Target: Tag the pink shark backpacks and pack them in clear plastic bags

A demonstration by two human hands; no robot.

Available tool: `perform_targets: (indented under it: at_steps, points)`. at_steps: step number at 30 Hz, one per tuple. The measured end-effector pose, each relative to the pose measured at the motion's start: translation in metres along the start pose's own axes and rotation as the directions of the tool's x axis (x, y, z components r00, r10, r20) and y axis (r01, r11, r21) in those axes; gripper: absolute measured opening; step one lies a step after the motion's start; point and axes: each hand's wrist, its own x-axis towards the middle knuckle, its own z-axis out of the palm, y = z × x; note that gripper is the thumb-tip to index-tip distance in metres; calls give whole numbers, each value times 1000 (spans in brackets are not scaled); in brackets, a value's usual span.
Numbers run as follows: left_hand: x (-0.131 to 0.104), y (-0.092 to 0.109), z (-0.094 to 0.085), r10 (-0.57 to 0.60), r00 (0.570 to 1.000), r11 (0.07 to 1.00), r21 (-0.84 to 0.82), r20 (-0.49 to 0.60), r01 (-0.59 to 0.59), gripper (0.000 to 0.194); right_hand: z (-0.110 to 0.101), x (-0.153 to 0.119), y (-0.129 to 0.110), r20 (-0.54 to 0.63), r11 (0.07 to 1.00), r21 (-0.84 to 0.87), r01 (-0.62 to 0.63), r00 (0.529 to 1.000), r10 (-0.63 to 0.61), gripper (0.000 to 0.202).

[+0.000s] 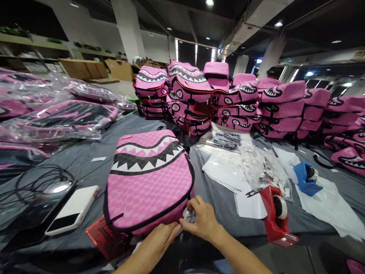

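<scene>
A pink checkered backpack (151, 190) with a black-and-white shark-mouth print lies front side up on the dark-covered table before me. My right hand (201, 219) is closed at its lower right corner, thumb and fingers pinching a crumpled white piece (189, 215), paper or plastic. Along the bag's near edge, my left hand (161, 239) has its fingers pressed together, tips close to the right thumb; what they hold is hidden under them. A red printed tag (104, 236) sticks out from the bag's lower left corner.
On the left lie a white power bank (72, 210), black cables (42, 182) and plastic-wrapped bags (62, 118). To the right are a red tape dispenser (278, 219), a blue one (307, 179), snips (252, 193) and white sheets (222, 173). Stacked pink backpacks (189, 91) line the back.
</scene>
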Motion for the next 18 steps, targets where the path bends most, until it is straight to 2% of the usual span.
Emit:
perform_targets:
  at_steps: [2,4,6,8,10,11,12,13,15,16,18]
  points:
    - [2,8,-5,-169,979,985,-13,112,172,40,0,7,-12,111,979,-201,-23,993,46,32]
    - [7,20,-11,-288,938,956,12,194,292,43,4,10,-19,164,938,-347,-7,984,68,29]
    - [12,29,-14,-337,914,941,42,225,336,41,11,9,-19,161,903,-430,26,986,48,18]
    - [14,33,-13,-348,912,937,61,219,343,35,17,9,-11,115,915,-404,-4,992,55,8]
    - [15,33,-11,-352,915,936,69,199,345,31,21,8,3,59,977,-179,-118,990,131,6]
    - [14,32,-10,-354,914,935,69,198,347,30,22,8,11,69,978,30,-208,976,206,12]
    - [14,32,-9,-353,914,935,66,200,347,30,23,7,18,115,918,259,-302,953,281,22]
    - [14,31,-9,-353,913,936,61,203,348,30,24,6,24,183,807,452,-380,925,333,32]
    - [15,32,-10,-359,907,933,51,219,357,30,27,3,30,299,563,676,-475,875,380,48]
    - [15,32,-10,-361,905,932,45,225,361,30,30,2,30,312,495,723,-482,867,389,54]
    - [17,31,-9,-370,901,928,52,226,369,29,38,0,27,248,488,761,-428,886,391,57]
